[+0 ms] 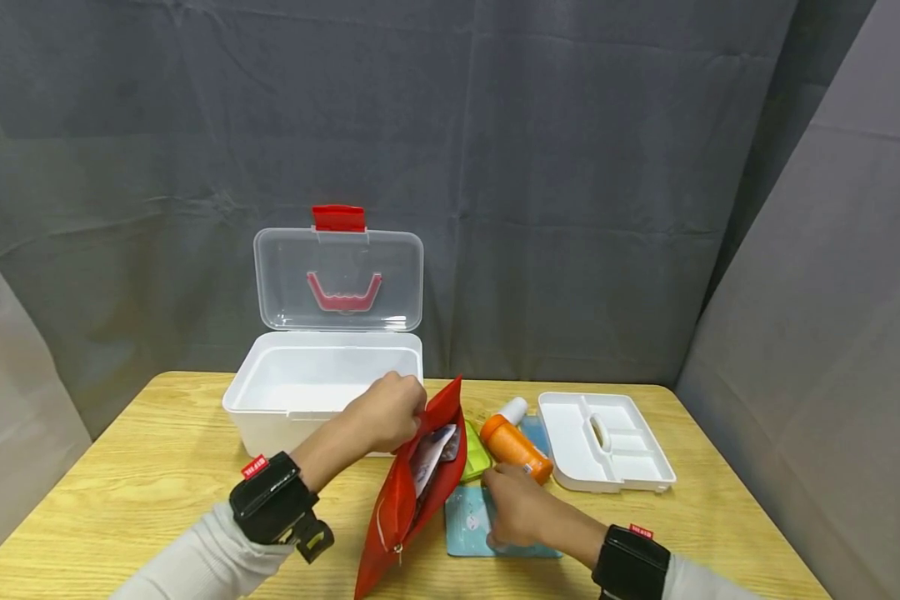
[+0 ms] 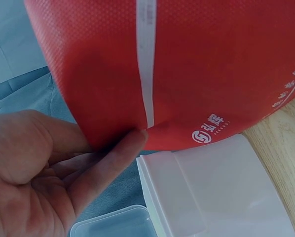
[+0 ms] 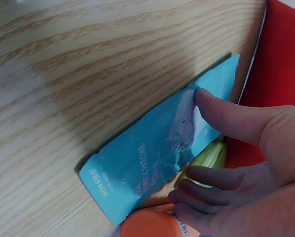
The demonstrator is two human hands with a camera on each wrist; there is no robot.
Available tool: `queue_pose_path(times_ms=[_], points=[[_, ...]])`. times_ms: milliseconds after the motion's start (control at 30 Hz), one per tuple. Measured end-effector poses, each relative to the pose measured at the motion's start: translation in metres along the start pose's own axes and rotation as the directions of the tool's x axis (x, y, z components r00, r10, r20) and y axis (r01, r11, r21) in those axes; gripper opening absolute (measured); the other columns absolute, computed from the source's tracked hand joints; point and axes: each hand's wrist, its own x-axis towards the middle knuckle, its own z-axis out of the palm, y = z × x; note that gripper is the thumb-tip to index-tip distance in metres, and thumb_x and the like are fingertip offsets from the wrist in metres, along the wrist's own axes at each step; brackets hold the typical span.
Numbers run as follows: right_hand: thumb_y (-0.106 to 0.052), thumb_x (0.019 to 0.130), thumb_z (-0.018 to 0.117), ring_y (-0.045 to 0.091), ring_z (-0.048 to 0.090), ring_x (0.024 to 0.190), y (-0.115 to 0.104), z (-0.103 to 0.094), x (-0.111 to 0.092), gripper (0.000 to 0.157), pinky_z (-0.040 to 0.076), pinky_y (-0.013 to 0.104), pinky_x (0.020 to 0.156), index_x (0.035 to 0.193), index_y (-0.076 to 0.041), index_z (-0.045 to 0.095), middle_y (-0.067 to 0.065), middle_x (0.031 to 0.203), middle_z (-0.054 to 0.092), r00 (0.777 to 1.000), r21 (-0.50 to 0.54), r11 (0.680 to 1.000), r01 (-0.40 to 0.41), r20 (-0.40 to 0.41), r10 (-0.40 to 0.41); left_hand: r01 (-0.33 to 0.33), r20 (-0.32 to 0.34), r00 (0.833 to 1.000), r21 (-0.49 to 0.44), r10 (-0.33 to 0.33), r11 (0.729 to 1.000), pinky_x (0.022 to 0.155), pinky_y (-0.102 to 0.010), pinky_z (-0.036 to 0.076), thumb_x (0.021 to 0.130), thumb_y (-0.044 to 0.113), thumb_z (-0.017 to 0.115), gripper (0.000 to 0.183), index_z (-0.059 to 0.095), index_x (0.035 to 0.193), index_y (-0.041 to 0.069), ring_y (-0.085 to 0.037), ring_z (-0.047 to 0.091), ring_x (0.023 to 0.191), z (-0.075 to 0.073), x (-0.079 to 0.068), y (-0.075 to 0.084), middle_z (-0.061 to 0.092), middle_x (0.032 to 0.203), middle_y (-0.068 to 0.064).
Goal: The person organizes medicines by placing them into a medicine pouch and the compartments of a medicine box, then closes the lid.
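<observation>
Grey cloth [image 1: 570, 167], creased and matte, hung behind a yellowish wood-grain table [image 1: 157, 467]. Red fabric zip pouch [image 1: 399, 508], finely textured and printed in white, slanted upright near mid-table, mouth gaping over whitish papers [image 1: 429, 458]. Left hand [image 1: 397, 412] pinched its upper edge between thumb and fingers. Just right of it lay a flat light-blue printed packet [image 1: 465, 525], glossy and wrinkled; right hand [image 1: 516, 504] was over it, thumb tip touching the surface, fingers extended, loose, beyond the far edge.

Crowding that far edge: a small lime-green object [image 1: 477, 454], mostly hidden, and a smooth orange cylindrical bottle [image 1: 513, 446] lying tilted. A white rounded end [image 1: 513, 409] showed behind the bottle. Farther right, a shallow white plastic tray [image 1: 562, 425] with compartments and a central grip.

Left and behind, the pouch partly blocked a deep white plastic box [image 1: 262, 429], its translucent lid [image 1: 285, 292] raised, with a red latch [image 1: 338, 218] on top.
</observation>
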Motion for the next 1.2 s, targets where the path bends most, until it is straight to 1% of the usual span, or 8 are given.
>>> queue_pose_path(times_ms=[133, 300, 533, 633, 800, 900, 1000, 1200], points=[[-0.006, 0.056, 0.096, 0.030, 0.063, 0.099, -0.001, -0.001, 0.000, 0.058, 0.052, 0.047, 0.093, 0.104, -0.001, 0.064, 0.008, 0.099, 0.065, 0.999, 0.001, 1.000, 0.003, 0.032, -0.003, -0.005, -0.005, 1.000, 0.001, 0.005, 1.000, 0.042, -0.024, 0.039, 0.082, -0.007, 0.063, 0.029, 0.063, 0.058, 0.008, -0.015, 0.047, 0.049, 0.000, -0.001, 0.000, 0.052, 0.050, 0.001], [-0.003, 0.055, 0.095, 0.024, 0.060, 0.088, -0.003, -0.003, 0.000, 0.054, 0.052, 0.044, 0.083, 0.094, -0.005, 0.058, 0.005, 0.089, 0.059, 0.999, 0.014, 1.000, 0.008, 0.036, -0.008, 0.001, -0.003, 1.000, -0.003, -0.001, 1.000, 0.042, -0.023, 0.038, 0.083, -0.006, 0.064, 0.029, 0.063, 0.059, 0.009, -0.014, 0.047, 0.049, 0.000, -0.001, 0.000, 0.052, 0.050, 0.002], [-0.009, 0.052, 0.099, 0.027, 0.060, 0.085, -0.004, -0.002, 0.000, 0.061, 0.052, 0.048, 0.081, 0.094, -0.007, 0.056, 0.007, 0.087, 0.059, 0.998, 0.018, 0.999, -0.043, 0.038, 0.042, -0.002, -0.004, 1.000, 0.004, 0.002, 1.000, 0.042, -0.023, 0.038, 0.083, -0.007, 0.063, 0.029, 0.063, 0.058, 0.009, -0.014, 0.047, 0.048, -0.001, -0.001, -0.001, 0.052, 0.050, 0.002], [-0.008, 0.053, 0.098, 0.027, 0.060, 0.086, -0.003, -0.003, -0.001, 0.055, 0.051, 0.047, 0.081, 0.093, -0.007, 0.060, 0.005, 0.086, 0.061, 0.999, 0.007, 0.999, -0.037, 0.038, 0.037, -0.001, -0.003, 1.000, 0.005, 0.001, 1.000, 0.042, -0.023, 0.039, 0.082, -0.007, 0.063, 0.029, 0.063, 0.059, 0.009, -0.015, 0.047, 0.048, -0.001, -0.001, -0.001, 0.052, 0.050, 0.002], [0.005, 0.061, 0.083, 0.017, 0.052, 0.073, -0.001, -0.007, -0.003, 0.033, 0.044, 0.032, 0.067, 0.080, -0.011, 0.061, -0.002, 0.075, 0.056, 0.998, 0.002, 0.999, 0.036, 0.051, -0.036, -0.003, -0.005, 1.000, 0.003, 0.003, 1.000, 0.042, -0.023, 0.039, 0.082, -0.008, 0.063, 0.028, 0.063, 0.058, 0.009, -0.015, 0.048, 0.049, -0.001, -0.002, -0.001, 0.053, 0.050, 0.001], [0.010, 0.061, 0.068, 0.014, 0.043, 0.065, -0.001, -0.009, -0.004, 0.028, 0.035, 0.025, 0.058, 0.073, -0.012, 0.057, -0.003, 0.069, 0.049, 0.995, 0.024, 0.996, 0.082, 0.060, -0.083, 0.001, -0.004, 1.000, -0.001, -0.001, 1.000, 0.041, -0.023, 0.040, 0.082, -0.008, 0.063, 0.028, 0.063, 0.058, 0.009, -0.015, 0.048, 0.048, -0.001, -0.001, -0.001, 0.053, 0.050, 0.001], [0.012, 0.061, 0.060, 0.012, 0.038, 0.061, -0.002, -0.015, -0.006, 0.027, 0.030, 0.023, 0.054, 0.071, -0.013, 0.057, -0.005, 0.066, 0.044, 0.990, 0.062, 0.993, 0.105, 0.085, -0.110, 0.003, -0.006, 1.000, -0.004, -0.003, 1.000, 0.041, -0.024, 0.041, 0.082, -0.008, 0.063, 0.028, 0.064, 0.059, 0.009, -0.015, 0.049, 0.048, -0.001, -0.002, -0.001, 0.054, 0.050, 0.001], [0.011, 0.059, 0.059, 0.005, 0.031, 0.053, -0.007, -0.040, -0.010, 0.024, 0.023, 0.020, 0.048, 0.062, -0.013, 0.060, -0.013, 0.059, 0.038, 0.975, 0.127, 0.975, 0.180, 0.112, -0.194, 0.006, -0.006, 1.000, -0.009, -0.006, 1.000, 0.041, -0.024, 0.043, 0.083, -0.006, 0.064, 0.026, 0.065, 0.061, 0.008, -0.016, 0.051, 0.047, -0.001, -0.001, -0.002, 0.055, 0.051, 0.000]])
